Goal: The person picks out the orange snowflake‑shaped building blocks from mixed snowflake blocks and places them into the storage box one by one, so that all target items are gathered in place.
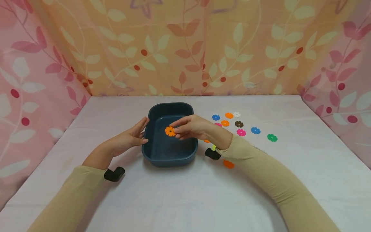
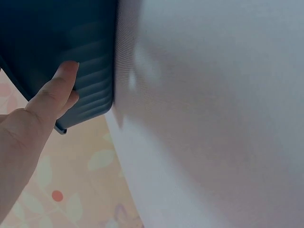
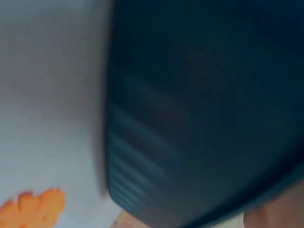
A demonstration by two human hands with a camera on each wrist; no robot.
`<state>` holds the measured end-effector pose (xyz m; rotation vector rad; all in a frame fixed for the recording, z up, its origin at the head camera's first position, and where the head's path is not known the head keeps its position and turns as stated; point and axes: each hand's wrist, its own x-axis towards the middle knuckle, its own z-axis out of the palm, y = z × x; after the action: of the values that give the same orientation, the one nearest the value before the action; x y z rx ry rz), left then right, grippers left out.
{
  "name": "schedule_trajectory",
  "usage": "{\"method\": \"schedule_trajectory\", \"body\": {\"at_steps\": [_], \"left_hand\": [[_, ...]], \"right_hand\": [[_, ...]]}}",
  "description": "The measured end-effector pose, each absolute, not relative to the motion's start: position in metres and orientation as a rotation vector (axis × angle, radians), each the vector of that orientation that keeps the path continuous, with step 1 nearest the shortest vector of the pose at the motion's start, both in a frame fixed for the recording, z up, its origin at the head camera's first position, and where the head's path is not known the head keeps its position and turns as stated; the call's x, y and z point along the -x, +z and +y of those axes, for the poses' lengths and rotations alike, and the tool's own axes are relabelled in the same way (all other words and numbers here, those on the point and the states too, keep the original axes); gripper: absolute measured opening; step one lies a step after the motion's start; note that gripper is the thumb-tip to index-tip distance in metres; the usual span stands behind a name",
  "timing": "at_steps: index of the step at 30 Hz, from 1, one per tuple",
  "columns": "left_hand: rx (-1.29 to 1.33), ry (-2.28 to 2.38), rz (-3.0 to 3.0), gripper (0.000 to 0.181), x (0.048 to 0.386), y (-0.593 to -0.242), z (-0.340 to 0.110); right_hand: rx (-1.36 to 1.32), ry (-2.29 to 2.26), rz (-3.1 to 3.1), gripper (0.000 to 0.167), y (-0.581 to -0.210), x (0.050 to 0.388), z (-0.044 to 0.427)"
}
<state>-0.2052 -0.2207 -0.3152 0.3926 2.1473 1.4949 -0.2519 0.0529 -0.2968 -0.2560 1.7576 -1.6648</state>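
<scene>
A dark blue rectangular bin [image 1: 169, 158] stands on the white-covered table. My left hand [image 1: 127, 138] rests against the bin's left side, thumb and fingers spread along the rim. In the left wrist view, extended fingers [image 2: 59, 88] touch its ribbed outer wall. Over the bin, my right hand [image 1: 191, 127] pinches an orange notched flower-shaped disc [image 1: 167, 131] between thumb and fingers. In the right wrist view the bin's wall [image 3: 190, 118] hides most of this hand and the pinched disc.
Right of the bin lie several loose discs, among them blue [image 1: 255, 130], green [image 1: 272, 138], brown [image 1: 239, 124], pink [image 1: 241, 132] and white [image 1: 237, 114]. An orange disc [image 1: 229, 164] is nearer the front. My right forearm partly covers others. Patterned curtains [image 1: 185, 48] surround the table.
</scene>
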Motion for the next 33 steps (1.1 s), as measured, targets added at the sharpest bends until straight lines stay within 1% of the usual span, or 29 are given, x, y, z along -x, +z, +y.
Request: {"method": "schedule_trajectory", "body": {"at_steps": [8,16,23,33], "left_hand": [[-0.374,1.486,2.153,0.091,0.204,-0.314,-0.221],[-0.385,1.485,2.148,0.089,0.205,-0.315,-0.222],[-0.399,1.472,2.150,0.087,0.205,-0.313,-0.220],[-0.398,1.476,2.145,0.088,0.204,-0.313,-0.221]], "right_hand": [[0.289,-1.549,1.776,0.034,-0.306,0.252,0.032],[0.387,-1.343,1.815,0.031,-0.319,0.251,0.016],[0.451,-1.196,1.815,0.031,-0.323,0.251,0.012],[0.429,-1.095,1.839,0.028,-0.324,0.251,0.007]]}}
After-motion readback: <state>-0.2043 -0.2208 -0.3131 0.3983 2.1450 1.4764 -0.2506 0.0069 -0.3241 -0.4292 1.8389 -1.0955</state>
